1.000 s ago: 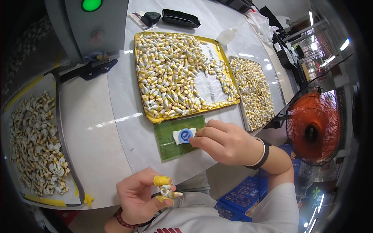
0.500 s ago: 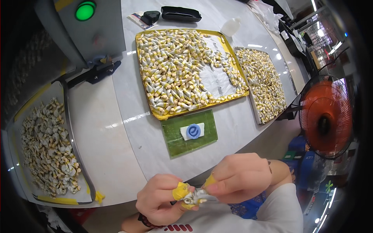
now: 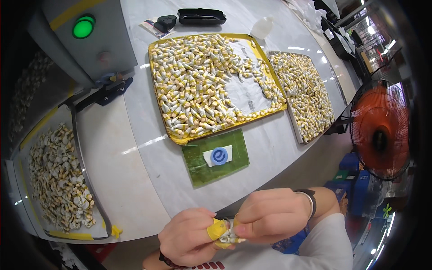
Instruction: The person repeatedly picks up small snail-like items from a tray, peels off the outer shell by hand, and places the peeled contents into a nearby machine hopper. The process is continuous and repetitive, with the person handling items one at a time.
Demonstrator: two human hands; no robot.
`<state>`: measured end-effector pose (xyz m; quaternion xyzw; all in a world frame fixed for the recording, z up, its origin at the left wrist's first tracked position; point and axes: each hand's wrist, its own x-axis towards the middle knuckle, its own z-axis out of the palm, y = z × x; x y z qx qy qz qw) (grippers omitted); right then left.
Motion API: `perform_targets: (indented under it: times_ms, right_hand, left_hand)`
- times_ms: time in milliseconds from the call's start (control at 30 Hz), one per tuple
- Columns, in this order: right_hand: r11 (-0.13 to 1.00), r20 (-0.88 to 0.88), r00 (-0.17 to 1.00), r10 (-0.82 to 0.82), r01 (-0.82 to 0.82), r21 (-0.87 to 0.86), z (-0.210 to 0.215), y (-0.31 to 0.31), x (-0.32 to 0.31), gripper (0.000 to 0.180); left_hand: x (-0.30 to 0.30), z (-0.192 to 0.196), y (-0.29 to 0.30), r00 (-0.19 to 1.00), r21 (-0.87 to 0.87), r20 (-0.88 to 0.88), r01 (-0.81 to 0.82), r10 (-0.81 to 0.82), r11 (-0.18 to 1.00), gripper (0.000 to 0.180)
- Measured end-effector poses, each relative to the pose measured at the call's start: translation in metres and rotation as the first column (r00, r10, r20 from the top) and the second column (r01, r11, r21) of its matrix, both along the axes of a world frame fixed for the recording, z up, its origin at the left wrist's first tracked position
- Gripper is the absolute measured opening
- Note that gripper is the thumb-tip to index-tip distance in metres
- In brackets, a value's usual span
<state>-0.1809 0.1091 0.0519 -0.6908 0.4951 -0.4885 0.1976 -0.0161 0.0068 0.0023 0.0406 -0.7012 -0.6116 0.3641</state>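
Close to my body, my left hand and my right hand meet over a small white piece with a pale tip. Left thumb and fingers, wrapped in yellow tape, pinch it from one side. The right thumb and forefinger grip its other side; part of the piece is hidden behind the fingers. Beyond my hands, a blue round piece with a curled mark lies on a white pad on a green plate. Behind that stands a yellow-rimmed tray of small cone-shaped white-and-yellow pieces.
A second tray of similar pieces sits at right, beside an orange fan. At left, a grey machine with a green light stands behind a taped tray of whitish pieces. A black case and a translucent bottle lie at the back.
My hands have moved slightly right and drawn closer together around the small piece. The whole view has shifted a little; the trays and plate rest as before.
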Motion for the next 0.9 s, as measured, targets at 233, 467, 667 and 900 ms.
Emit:
perform_targets:
  times_ms: [233, 467, 667, 900]
  right_hand:
    - [0.999, 0.027, 1.0, -0.013, 0.012, 0.03, -0.001, 0.005, -0.002, 0.008]
    - [1.0, 0.042, 0.999, -0.03, 0.029, 0.011, -0.003, 0.009, -0.003, 0.01]
    - [0.997, 0.063, 0.996, -0.063, 0.06, 0.044, -0.002, 0.013, -0.004, 0.015]
    - [0.989, 0.207, 0.972, -0.112, 0.088, 0.121, -0.005, 0.017, 0.001, 0.02]
  left_hand:
    - [-0.007, 0.01, 0.001, 0.999, 0.021, -0.047, 0.024, -0.023, 0.999, 0.025]
    - [-0.011, 0.012, 0.001, 0.998, 0.003, -0.053, 0.035, -0.034, 0.999, 0.027]
    - [-0.009, 0.009, 0.002, 0.991, -0.017, 0.118, 0.059, -0.056, 0.998, 0.031]
    - [-0.004, 0.002, 0.004, 0.968, -0.042, 0.225, 0.126, -0.114, 0.991, 0.03]
